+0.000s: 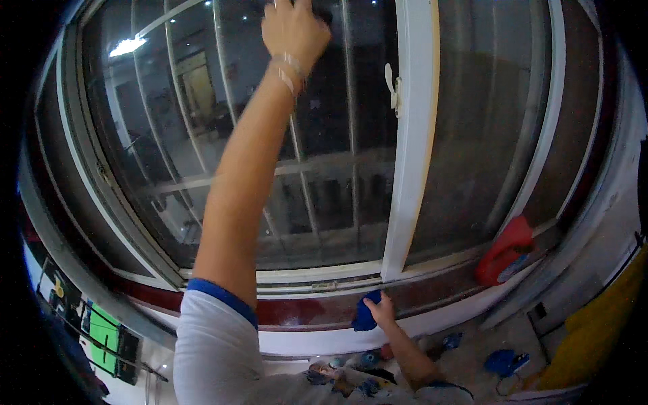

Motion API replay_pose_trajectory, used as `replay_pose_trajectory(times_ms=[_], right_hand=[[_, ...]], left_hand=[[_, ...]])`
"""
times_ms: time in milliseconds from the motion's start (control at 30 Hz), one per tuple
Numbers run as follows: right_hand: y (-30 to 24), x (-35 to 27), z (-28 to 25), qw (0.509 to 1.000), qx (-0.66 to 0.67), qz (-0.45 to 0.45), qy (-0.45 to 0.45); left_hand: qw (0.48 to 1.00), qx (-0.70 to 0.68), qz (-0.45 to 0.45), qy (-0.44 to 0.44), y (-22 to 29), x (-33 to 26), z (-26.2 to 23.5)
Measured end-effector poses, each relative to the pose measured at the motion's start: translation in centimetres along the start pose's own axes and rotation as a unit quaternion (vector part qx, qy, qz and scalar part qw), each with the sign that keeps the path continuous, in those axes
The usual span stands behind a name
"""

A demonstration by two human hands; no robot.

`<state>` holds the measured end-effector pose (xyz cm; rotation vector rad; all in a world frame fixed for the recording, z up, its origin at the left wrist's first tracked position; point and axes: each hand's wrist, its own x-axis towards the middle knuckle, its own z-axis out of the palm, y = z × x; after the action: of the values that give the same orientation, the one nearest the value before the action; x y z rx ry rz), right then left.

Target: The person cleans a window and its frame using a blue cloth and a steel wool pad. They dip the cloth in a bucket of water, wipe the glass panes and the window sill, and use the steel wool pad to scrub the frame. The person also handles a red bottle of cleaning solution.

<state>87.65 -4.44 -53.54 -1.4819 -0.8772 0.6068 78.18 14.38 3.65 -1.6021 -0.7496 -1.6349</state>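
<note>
My left arm stretches up across the sliding window (317, 202). Near the picture's top edge, my left hand (294, 34) is against or close to the glass, its fingers curled and partly cut off. A dark shape (325, 15) shows beside its knuckles; what it is I cannot make out. Lower down, my right hand (382, 310) is closed on a bunched blue cloth (366, 312) by the edge of the dark red sill (297, 310). Right of the window's white middle frame (410, 135) is another pane. A white latch handle (389, 77) sits on that frame.
A red plastic bottle (507, 251) stands at the sill's right end. Metal bars (351, 101) run behind the glass. Below right lie a blue item (503, 362) and a yellow cloth (601, 331). A green panel (103, 335) is at lower left.
</note>
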Motion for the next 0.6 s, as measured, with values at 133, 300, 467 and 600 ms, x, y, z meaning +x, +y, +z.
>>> replay_pose_trajectory(times_ms=[133, 300, 467, 600], right_hand=[[4.7, 0.7, 0.7, 0.993, -0.085, -0.047, 0.072], [2.4, 0.7, -0.7, 0.999, -0.022, 0.012, 0.022], [6.2, 1.6, 1.2, 0.997, -0.059, -0.042, 0.028], [-2.6, -0.2, -0.8, 0.997, -0.074, 0.022, 0.019]], left_hand=[[1.000, 0.007, -0.014, 0.001, 0.0, -0.3, 0.4], [0.999, -0.029, 0.000, -0.035, -0.1, -5.6, 0.4], [0.999, 0.007, 0.022, 0.028, -2.0, 3.5, 0.0], [0.994, -0.069, 0.022, -0.080, -0.6, -6.9, 0.0]])
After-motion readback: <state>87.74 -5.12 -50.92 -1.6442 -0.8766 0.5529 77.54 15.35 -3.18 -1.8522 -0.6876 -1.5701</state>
